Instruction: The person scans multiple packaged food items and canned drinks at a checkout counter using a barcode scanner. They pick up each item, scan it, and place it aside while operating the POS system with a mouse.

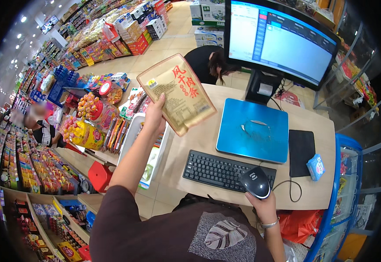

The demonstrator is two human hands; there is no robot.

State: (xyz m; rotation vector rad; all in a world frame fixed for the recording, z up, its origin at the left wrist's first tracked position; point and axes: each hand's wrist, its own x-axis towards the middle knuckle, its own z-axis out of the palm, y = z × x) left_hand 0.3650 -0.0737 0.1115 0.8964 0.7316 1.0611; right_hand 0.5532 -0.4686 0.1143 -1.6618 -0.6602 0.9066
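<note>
My left hand (156, 114) is closed on the left edge of a flat tan snack packet (178, 98) with red and black print. It holds the packet tilted above the counter's left part. In my right hand (265, 208) is a black handheld barcode scanner (256, 182) with a pale rim, above the right end of a black keyboard (214, 169). Part of the right fingers is hidden beneath the scanner. Behind the keyboard lies a blue flat-topped scale (243, 135). A small blue-and-white packet (316, 167) sits on the edge of a black mat (301, 148).
A large monitor (282, 39) stands at the counter's (177, 144) back. Candy jars (90, 134) and a white tray (131, 131) line the left. Beyond the counter a dark-clothed person (201, 63) bends down; another person (44, 131) is at far left. A blue-framed cabinet (337, 214) borders the right.
</note>
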